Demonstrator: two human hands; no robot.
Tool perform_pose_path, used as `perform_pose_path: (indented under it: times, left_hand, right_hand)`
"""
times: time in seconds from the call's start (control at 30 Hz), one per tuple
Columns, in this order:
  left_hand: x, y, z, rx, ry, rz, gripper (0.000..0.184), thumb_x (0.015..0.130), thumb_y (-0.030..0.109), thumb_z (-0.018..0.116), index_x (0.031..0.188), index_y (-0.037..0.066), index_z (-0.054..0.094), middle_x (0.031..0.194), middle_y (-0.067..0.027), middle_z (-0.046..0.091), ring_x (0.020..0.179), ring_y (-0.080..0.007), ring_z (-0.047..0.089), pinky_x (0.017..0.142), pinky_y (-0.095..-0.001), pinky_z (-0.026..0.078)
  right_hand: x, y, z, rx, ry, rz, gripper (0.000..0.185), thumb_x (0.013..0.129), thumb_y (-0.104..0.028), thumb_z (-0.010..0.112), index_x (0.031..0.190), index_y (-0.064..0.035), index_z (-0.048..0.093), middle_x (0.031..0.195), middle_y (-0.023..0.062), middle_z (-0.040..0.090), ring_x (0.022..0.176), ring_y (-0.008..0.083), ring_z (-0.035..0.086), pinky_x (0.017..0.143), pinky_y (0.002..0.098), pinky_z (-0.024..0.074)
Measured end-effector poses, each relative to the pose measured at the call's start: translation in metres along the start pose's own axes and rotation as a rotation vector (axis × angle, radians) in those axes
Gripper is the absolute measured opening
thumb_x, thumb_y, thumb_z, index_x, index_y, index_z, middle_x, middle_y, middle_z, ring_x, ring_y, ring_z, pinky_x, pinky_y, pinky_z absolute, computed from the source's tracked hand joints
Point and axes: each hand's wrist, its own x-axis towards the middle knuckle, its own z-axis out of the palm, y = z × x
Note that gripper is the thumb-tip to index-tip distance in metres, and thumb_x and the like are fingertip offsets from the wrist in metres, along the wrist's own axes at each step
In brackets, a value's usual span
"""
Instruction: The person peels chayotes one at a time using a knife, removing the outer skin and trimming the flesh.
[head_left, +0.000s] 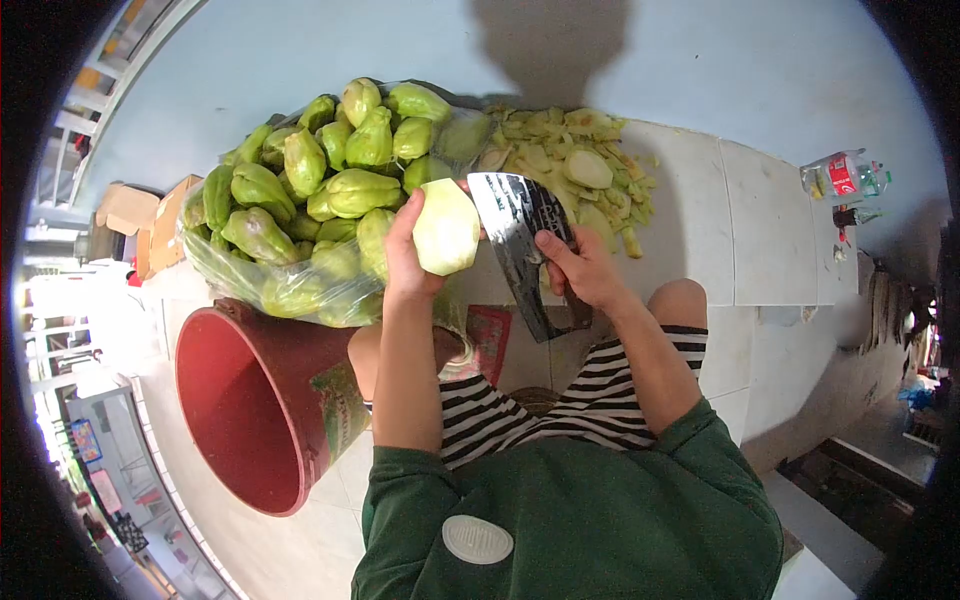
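Note:
My left hand is wrapped round a pale chayote whose skin has been cut away in flat facets. In my right hand is a broad cleaver, its blade dark with a shiny edge, standing just right of the chayote. A small gap seems to separate blade and chayote. Behind my left hand, a clear plastic bag bulges with whole green chayotes. Beyond the cleaver lies a heap of peelings, with a pale peeled piece on top.
A red bucket stands at my left, its mouth toward me. Cardboard boxes sit behind the bag. Plastic bottles lie on the tiled ledge at far right, below the blue wall.

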Motion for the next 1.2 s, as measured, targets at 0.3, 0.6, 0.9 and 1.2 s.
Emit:
perform_pose_path:
  times: [0.3,0.6,0.9,1.2]
  left_hand:
    - [0.002,-0.007,-0.009,-0.03,0.011,-0.085,0.059,0.092,0.044,0.048,0.118,-0.008,0.055,0.109,-0.0202,0.064,0.091,-0.0307,0.066,0.076,-0.0426,0.056]
    - [0.004,-0.011,0.002,-0.042,0.075,-0.058,0.057,0.092,0.047,0.049,0.113,-0.005,0.057,0.092,-0.0162,0.067,0.073,-0.0284,0.066,0.064,-0.0405,0.056]
    - [0.01,-0.013,-0.001,-0.041,-0.14,-0.023,0.058,0.091,0.047,0.048,0.112,-0.006,0.058,0.092,-0.0169,0.067,0.074,-0.0287,0.066,0.065,-0.0403,0.056]
    - [0.008,-0.013,0.001,0.021,-0.005,-0.018,0.057,0.093,0.048,0.047,0.113,-0.004,0.058,0.095,-0.0157,0.067,0.078,-0.0276,0.067,0.067,-0.0413,0.056]
  right_hand:
    - [0.0,0.005,-0.007,0.009,-0.037,-0.05,0.048,0.094,-0.043,0.057,0.065,-0.0067,0.048,0.05,-0.0015,0.046,0.043,0.0097,0.049,0.043,0.0273,0.0397]
    - [-0.001,0.002,-0.009,-0.009,-0.005,-0.056,0.043,0.096,-0.038,0.055,0.068,-0.0064,0.048,0.05,-0.0021,0.046,0.042,0.009,0.047,0.042,0.0269,0.039]
    - [-0.003,-0.001,-0.014,0.008,0.0,-0.059,0.039,0.095,-0.039,0.057,0.075,-0.0065,0.05,0.05,-0.0023,0.046,0.042,0.0088,0.047,0.041,0.0267,0.0392]
    - [-0.002,0.001,-0.015,0.025,-0.011,-0.054,0.043,0.095,-0.04,0.057,0.069,-0.0064,0.049,0.051,-0.0016,0.047,0.043,0.0092,0.048,0.042,0.0269,0.0402]
